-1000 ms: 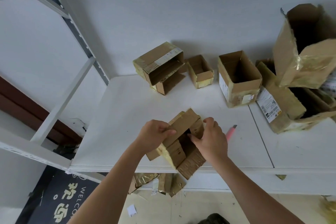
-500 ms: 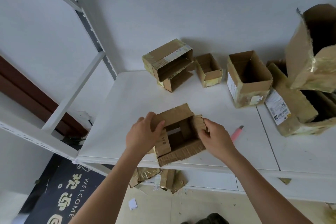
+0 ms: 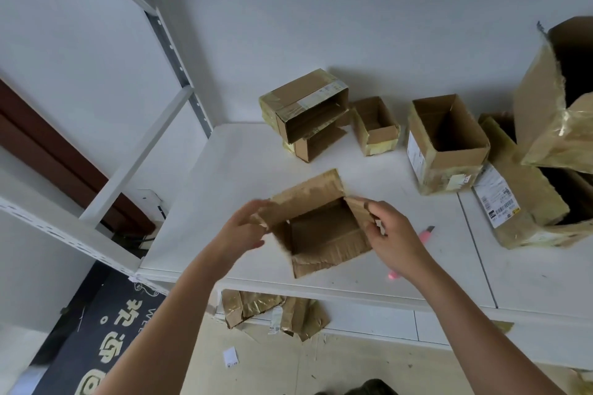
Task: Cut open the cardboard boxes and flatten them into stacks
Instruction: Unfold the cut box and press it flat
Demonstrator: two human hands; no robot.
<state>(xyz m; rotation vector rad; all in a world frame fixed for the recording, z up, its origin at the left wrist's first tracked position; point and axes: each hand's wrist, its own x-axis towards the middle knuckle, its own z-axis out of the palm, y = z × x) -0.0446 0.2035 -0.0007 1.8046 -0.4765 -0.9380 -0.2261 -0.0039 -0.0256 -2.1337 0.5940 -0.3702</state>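
I hold the open box [image 3: 321, 228] by opposite flaps, left hand [image 3: 244, 228] and right hand [image 3: 391, 234] fingers clamped on cardboard, to spread it flat near the pink cutter [image 3: 428, 230].

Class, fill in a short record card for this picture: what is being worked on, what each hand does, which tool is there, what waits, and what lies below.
Work item: small brown cardboard box, flaps spread, on the white table
Left hand: holds the box's left flap
Right hand: pinches the right flap
Tool: pink utility knife, on the table, partly hidden by the right hand
Waiting: open taped boxes along the wall
Below: flattened cardboard pieces under the table
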